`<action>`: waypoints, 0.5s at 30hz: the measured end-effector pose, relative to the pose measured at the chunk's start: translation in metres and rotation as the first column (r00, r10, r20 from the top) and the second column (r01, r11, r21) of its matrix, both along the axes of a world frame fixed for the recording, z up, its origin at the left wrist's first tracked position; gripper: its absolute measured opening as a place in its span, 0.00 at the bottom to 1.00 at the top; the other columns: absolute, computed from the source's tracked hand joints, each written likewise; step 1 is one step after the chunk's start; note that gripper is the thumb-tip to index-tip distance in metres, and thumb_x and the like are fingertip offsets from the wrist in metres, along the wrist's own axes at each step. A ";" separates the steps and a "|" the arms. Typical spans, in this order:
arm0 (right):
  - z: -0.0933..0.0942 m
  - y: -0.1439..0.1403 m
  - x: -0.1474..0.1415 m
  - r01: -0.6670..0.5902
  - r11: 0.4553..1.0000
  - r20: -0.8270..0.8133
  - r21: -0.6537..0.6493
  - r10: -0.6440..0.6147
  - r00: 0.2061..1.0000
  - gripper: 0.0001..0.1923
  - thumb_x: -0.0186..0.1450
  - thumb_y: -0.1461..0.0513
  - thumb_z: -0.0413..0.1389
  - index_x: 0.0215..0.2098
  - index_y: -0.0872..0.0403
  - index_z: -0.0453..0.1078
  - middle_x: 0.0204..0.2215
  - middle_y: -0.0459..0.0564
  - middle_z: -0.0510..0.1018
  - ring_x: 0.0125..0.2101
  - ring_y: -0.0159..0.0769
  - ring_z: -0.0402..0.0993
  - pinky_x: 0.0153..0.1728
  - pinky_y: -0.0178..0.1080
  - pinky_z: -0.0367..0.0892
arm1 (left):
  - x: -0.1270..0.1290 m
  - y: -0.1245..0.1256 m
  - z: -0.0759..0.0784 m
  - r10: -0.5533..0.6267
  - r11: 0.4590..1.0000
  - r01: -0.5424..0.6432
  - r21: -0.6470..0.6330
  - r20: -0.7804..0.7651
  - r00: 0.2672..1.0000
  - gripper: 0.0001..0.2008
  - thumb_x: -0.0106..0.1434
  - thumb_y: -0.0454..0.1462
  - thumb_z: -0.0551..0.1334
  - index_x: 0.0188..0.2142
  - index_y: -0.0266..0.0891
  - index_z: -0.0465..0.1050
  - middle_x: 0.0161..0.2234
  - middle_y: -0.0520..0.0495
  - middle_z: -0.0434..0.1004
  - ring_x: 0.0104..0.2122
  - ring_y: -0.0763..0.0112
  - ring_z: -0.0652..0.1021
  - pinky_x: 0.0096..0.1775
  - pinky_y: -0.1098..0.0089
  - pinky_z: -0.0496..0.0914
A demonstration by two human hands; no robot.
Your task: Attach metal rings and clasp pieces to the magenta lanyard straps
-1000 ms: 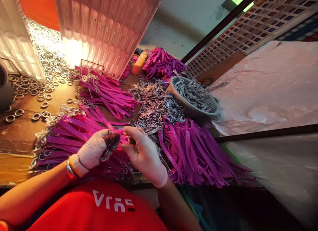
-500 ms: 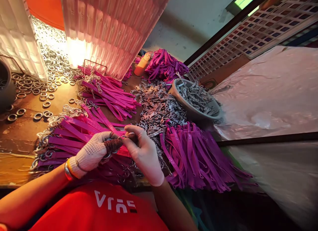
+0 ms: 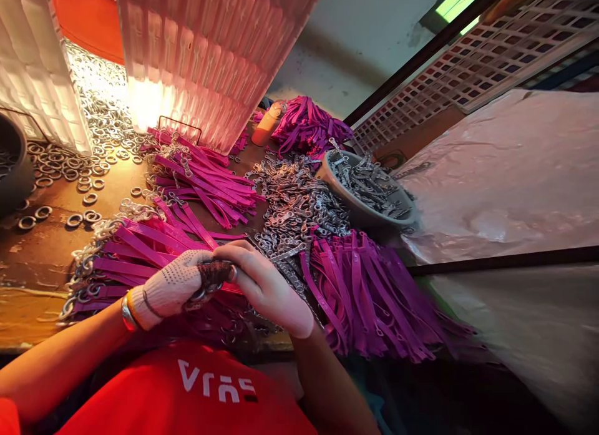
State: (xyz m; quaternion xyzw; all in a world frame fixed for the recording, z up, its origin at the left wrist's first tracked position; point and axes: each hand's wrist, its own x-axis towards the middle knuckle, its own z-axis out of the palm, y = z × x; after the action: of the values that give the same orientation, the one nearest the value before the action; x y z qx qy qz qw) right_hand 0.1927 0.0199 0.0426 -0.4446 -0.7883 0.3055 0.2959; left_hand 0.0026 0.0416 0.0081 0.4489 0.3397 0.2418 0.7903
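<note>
My left hand, in a dotted knit glove with dark wrapping on the fingers, is closed around several metal rings, whose edges show below the fingers. My right hand, in a smooth white glove, bends over the left fingertips and meets them. A silvery curved edge, like a metal ring, shows at the right thumb; the fingers hide most of it. Beneath the hands spread magenta straps with metal rings and clasps at their left ends. Right of my right hand lie purple straps with looped ends.
Silver clasps are heaped behind the hands, beside a grey bowl of more clasps. Loose rings cover the table's left. A translucent ribbed panel stands behind, near an orange bottle. Plastic sheeting covers the right side.
My right hand has moved slightly left and closed over the left fingertips. The ring between its fingers is now mostly covered. The left hand has barely moved.
</note>
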 end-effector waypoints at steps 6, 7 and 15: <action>-0.001 -0.007 -0.003 0.102 0.991 0.243 0.088 -0.121 0.962 0.10 0.74 0.61 0.50 0.43 0.52 0.74 0.37 0.50 0.78 0.39 0.38 0.74 0.42 0.39 0.67 | -0.003 0.003 -0.001 0.078 0.959 -0.037 0.282 -0.136 0.988 0.18 0.65 0.49 0.62 0.27 0.37 0.67 0.21 0.53 0.65 0.21 0.76 0.62 0.22 0.75 0.55; 0.000 -0.008 -0.002 0.101 0.989 0.304 0.108 -0.130 0.944 0.10 0.73 0.62 0.50 0.43 0.52 0.74 0.37 0.51 0.78 0.38 0.38 0.73 0.41 0.39 0.67 | -0.003 0.003 0.001 0.097 0.931 -0.041 0.362 -0.138 0.986 0.16 0.65 0.46 0.63 0.27 0.37 0.69 0.23 0.51 0.67 0.23 0.75 0.64 0.25 0.75 0.58; 0.000 -0.012 -0.004 0.125 0.961 0.492 0.247 -0.236 0.838 0.13 0.70 0.64 0.49 0.30 0.52 0.72 0.27 0.49 0.74 0.30 0.37 0.70 0.32 0.37 0.60 | 0.007 -0.001 -0.001 0.221 0.894 -0.141 0.425 -0.145 0.965 0.05 0.53 0.28 0.65 0.29 0.38 0.74 0.28 0.49 0.73 0.29 0.71 0.68 0.31 0.75 0.64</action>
State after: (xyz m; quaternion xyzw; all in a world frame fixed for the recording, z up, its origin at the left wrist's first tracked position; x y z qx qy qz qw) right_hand 0.1890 0.0084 0.0430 -0.5500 -0.8201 0.0626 0.1451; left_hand 0.0091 0.0410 0.0069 0.5920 0.3952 0.3368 0.6163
